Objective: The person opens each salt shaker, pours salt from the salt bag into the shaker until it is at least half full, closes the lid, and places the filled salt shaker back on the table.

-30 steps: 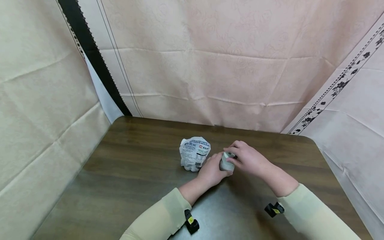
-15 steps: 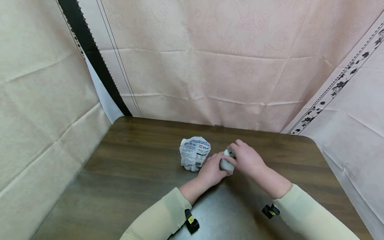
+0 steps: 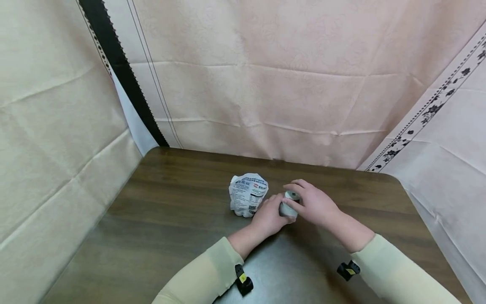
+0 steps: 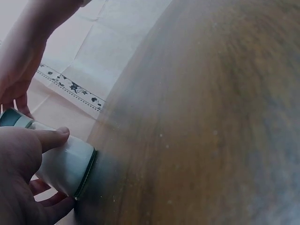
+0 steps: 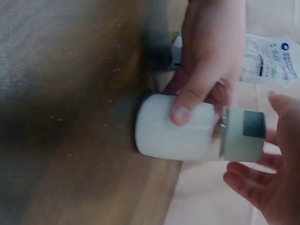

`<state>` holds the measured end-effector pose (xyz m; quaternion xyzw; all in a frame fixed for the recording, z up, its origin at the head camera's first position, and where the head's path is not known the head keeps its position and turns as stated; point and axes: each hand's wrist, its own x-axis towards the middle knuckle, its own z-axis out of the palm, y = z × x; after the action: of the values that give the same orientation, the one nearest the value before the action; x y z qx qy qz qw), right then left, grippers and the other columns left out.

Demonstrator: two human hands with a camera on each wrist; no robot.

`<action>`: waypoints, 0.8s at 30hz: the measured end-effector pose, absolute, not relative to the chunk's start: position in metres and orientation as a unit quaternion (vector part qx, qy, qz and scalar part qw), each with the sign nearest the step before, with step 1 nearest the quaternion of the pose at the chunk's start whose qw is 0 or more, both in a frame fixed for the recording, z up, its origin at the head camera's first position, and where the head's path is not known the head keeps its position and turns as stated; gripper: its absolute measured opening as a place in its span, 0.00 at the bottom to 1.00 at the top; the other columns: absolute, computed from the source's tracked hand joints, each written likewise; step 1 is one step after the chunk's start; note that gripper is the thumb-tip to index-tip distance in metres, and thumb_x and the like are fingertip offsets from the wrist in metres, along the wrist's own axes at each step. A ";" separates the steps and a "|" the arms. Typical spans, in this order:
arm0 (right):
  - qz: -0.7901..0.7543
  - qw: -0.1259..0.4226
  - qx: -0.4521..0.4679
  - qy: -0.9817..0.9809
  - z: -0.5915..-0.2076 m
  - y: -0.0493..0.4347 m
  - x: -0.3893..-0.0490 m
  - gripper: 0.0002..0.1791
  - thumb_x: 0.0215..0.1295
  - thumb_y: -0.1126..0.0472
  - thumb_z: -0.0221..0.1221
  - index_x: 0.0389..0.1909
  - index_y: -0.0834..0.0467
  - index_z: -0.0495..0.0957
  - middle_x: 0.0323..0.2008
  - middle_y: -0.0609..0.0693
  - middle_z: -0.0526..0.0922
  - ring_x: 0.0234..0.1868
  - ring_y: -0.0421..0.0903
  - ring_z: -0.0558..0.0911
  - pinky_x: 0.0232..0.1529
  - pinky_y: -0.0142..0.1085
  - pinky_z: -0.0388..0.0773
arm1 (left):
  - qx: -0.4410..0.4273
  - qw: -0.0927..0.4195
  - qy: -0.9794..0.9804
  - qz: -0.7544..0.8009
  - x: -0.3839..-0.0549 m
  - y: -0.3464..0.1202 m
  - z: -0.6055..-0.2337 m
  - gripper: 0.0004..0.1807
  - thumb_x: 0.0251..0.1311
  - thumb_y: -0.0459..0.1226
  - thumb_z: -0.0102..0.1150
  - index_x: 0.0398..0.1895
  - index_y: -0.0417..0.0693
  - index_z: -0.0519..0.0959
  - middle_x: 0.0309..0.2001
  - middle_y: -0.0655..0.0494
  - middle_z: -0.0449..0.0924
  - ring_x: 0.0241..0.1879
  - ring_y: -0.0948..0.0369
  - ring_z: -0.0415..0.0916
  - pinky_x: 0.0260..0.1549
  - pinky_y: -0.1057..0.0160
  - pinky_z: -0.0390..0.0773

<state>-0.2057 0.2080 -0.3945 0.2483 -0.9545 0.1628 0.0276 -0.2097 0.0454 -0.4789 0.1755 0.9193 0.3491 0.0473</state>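
A small seasoning jar with white contents stands upright on the brown table. Its pale green cap has a dark patch. My left hand grips the jar's body, with the thumb on one side and fingers wrapped behind. Around the cap, the fingers of my right hand are spread and loosely bent. In the right wrist view its thumb and lower fingertips show a gap from the cap. A white printed bag stands just left of the left hand.
Wood-look tabletop extends on all sides of the jar, its far edge behind the bag. Pale cloth hangs beyond that edge, and a floral-bordered cloth hangs at the right. Black wrist cameras sit at both sleeves.
My right hand twisted around the cap by half a second ago, then turned back and its fingers loosened. The left hand keeps holding the jar; the bag stays in place.
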 end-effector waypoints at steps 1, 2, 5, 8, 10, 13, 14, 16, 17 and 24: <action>0.167 0.023 0.261 -0.951 -0.392 0.210 -0.206 0.23 0.69 0.46 0.61 0.60 0.51 0.78 0.59 0.50 0.75 0.53 0.49 0.79 0.49 0.48 0.78 | 0.175 0.048 0.921 0.346 -0.210 0.046 -0.479 0.40 0.56 0.56 0.68 0.70 0.55 0.66 0.58 0.56 0.75 0.52 0.57 0.73 0.49 0.57 0.75; 0.171 0.016 0.272 -0.947 -0.389 0.212 -0.206 0.21 0.69 0.49 0.61 0.60 0.50 0.79 0.60 0.50 0.75 0.54 0.49 0.79 0.50 0.48 0.78 | 0.174 0.047 0.921 0.344 -0.209 0.046 -0.478 0.41 0.56 0.56 0.68 0.70 0.54 0.66 0.59 0.56 0.75 0.53 0.57 0.73 0.49 0.57 0.75; 0.180 -0.007 0.311 -0.933 -0.379 0.218 -0.207 0.17 0.68 0.58 0.61 0.57 0.50 0.81 0.62 0.50 0.75 0.57 0.49 0.78 0.51 0.48 0.77 | 0.172 0.049 0.921 0.346 -0.209 0.047 -0.478 0.42 0.56 0.56 0.69 0.71 0.54 0.65 0.59 0.56 0.75 0.53 0.57 0.73 0.50 0.57 0.75; 0.171 -0.042 0.345 -0.922 -0.371 0.226 -0.209 0.21 0.66 0.68 0.58 0.58 0.52 0.81 0.65 0.51 0.73 0.58 0.48 0.77 0.48 0.43 0.76 | 0.173 0.052 0.918 0.354 -0.209 0.047 -0.478 0.41 0.55 0.55 0.70 0.70 0.56 0.66 0.58 0.57 0.75 0.54 0.58 0.73 0.50 0.57 0.75; 0.163 -0.062 0.363 -0.915 -0.367 0.230 -0.210 0.25 0.65 0.73 0.55 0.60 0.52 0.80 0.67 0.50 0.71 0.59 0.47 0.76 0.45 0.40 0.74 | 0.174 0.055 0.916 0.357 -0.208 0.047 -0.478 0.40 0.55 0.55 0.70 0.70 0.57 0.67 0.58 0.58 0.75 0.54 0.58 0.73 0.50 0.57 0.75; 0.155 -0.079 0.384 -0.907 -0.367 0.232 -0.212 0.29 0.65 0.77 0.54 0.63 0.52 0.77 0.70 0.49 0.68 0.62 0.48 0.74 0.46 0.39 0.74 | 0.174 0.058 0.917 0.355 -0.209 0.046 -0.478 0.40 0.55 0.55 0.70 0.70 0.57 0.67 0.59 0.58 0.75 0.55 0.59 0.73 0.50 0.56 0.75; 0.156 -0.081 0.390 -0.904 -0.367 0.233 -0.213 0.29 0.65 0.77 0.54 0.64 0.52 0.77 0.71 0.48 0.68 0.64 0.48 0.73 0.48 0.40 0.75 | 0.174 0.058 0.917 0.353 -0.209 0.046 -0.478 0.40 0.55 0.56 0.70 0.70 0.57 0.67 0.59 0.58 0.74 0.55 0.59 0.73 0.50 0.56 0.75; 0.156 -0.081 0.402 -0.899 -0.370 0.232 -0.214 0.30 0.65 0.77 0.54 0.65 0.51 0.76 0.71 0.47 0.67 0.67 0.50 0.71 0.53 0.44 0.76 | 0.173 0.060 0.919 0.350 -0.209 0.046 -0.478 0.41 0.56 0.56 0.69 0.71 0.56 0.66 0.60 0.57 0.74 0.56 0.58 0.73 0.50 0.56 0.75; 0.156 -0.082 0.405 -0.897 -0.371 0.232 -0.214 0.30 0.65 0.77 0.55 0.65 0.51 0.76 0.71 0.47 0.67 0.68 0.51 0.70 0.56 0.46 0.75 | 0.173 0.060 0.919 0.348 -0.209 0.046 -0.478 0.42 0.56 0.56 0.69 0.71 0.56 0.65 0.60 0.57 0.74 0.56 0.58 0.73 0.50 0.56 0.75; 0.145 -0.078 0.416 -0.894 -0.371 0.231 -0.215 0.27 0.66 0.75 0.57 0.63 0.52 0.78 0.68 0.49 0.72 0.68 0.53 0.70 0.61 0.50 0.72 | 0.171 0.062 0.920 0.349 -0.210 0.045 -0.478 0.42 0.55 0.57 0.69 0.72 0.56 0.65 0.60 0.57 0.74 0.56 0.58 0.73 0.50 0.57 0.75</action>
<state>-0.2148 0.2305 -0.3715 0.4160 -0.8944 0.1449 -0.0778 -0.2096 0.0450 -0.4784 0.1707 0.9195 0.3485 0.0624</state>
